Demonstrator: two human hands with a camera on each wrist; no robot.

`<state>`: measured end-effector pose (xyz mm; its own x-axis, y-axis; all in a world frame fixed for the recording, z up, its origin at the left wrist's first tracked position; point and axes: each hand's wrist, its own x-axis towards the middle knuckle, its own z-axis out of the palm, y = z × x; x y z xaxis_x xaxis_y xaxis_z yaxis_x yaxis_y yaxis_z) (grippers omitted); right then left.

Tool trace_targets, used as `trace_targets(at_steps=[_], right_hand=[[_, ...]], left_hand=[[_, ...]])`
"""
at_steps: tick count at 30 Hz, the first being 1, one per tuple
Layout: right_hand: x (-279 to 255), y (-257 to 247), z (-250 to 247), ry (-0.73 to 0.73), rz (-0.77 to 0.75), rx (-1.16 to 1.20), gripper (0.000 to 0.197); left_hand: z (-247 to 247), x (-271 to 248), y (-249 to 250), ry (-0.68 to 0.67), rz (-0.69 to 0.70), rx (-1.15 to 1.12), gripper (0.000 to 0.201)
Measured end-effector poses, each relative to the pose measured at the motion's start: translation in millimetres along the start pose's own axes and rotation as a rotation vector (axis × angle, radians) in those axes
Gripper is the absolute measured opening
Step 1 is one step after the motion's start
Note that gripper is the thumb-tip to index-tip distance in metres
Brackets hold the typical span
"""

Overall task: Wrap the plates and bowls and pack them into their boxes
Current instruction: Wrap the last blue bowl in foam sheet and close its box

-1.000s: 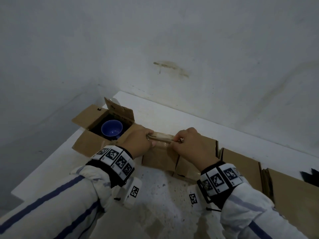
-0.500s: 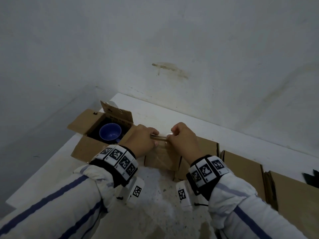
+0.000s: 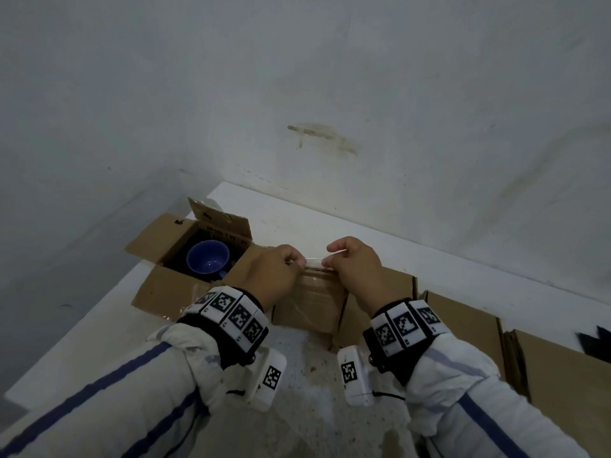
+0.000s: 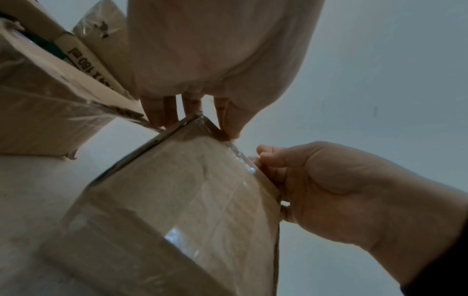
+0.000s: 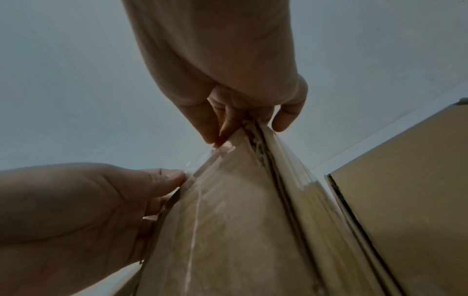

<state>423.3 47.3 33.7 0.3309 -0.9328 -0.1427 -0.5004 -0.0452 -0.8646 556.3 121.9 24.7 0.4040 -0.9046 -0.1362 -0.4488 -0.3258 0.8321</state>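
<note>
A small brown cardboard box with clear tape on its front stands in the middle of the white table. My left hand and my right hand both pinch the box's top flap from either side, knuckles toward me. In the left wrist view my left hand grips the flap corner of the box. In the right wrist view my right hand pinches the taped flap edge. A blue bowl sits unwrapped inside an open box to the left.
More closed brown boxes line the table to the right, up against the box I hold. The white wall rises just behind the table. A dark object shows at the right edge. Speckled tabletop lies between my wrists.
My hands have drawn closer together and slightly away from me along the flap edge. The flap now stands more upright, showing a pale thin edge between my fingers.
</note>
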Motion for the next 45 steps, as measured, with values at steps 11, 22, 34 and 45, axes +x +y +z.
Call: trace_targets(at_steps=[11,22,34,45], right_hand=[[-12.7,3.6,-0.2,-0.076,-0.311,-0.598,0.017],[-6.4,-3.2,3.4,-0.094,-0.215,-0.604,0.018],[-3.5,1.0,8.4,-0.076,-0.285,-0.459,0.015],[-3.2,-9.8,-2.7,-0.131,-0.237,-0.21,0.022]], left_hand=[[7.0,9.4,-0.6,-0.018,-0.113,-0.089,0.016],[-8.3,6.3,-13.2,-0.127,0.065,0.132,0.023],[-9.1,12.6,-6.1,-0.127,0.045,0.266,0.022],[-8.6,19.6,-9.0,-0.121,0.059,0.391,0.02]])
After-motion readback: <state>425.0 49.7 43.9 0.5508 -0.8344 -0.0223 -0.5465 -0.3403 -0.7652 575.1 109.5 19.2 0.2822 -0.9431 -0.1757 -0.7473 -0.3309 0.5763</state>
